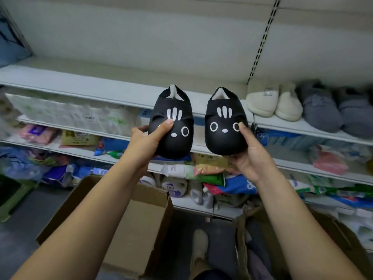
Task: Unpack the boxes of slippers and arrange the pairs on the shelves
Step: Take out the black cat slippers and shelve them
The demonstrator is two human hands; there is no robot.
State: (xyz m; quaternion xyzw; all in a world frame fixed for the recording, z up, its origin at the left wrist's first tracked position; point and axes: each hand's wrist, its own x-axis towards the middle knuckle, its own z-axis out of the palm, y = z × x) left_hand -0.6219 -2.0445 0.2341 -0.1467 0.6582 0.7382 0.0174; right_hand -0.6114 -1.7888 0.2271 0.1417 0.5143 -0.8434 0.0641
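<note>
Each hand grips one black slipper: left hand [150, 138], right hand [245, 152], fingers closed, before the shelf [121, 93]; cream slippers [272, 102] and grey slippers [333, 110] sit rightward, an open cardboard box [129, 225] below.

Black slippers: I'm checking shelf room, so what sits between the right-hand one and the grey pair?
In the head view, a cream pair sits on the shelf between the right black slipper and the grey pair.

2 blk slippers [171, 126], 4 shelved [260, 102], 2 boxes [129, 223].
</note>
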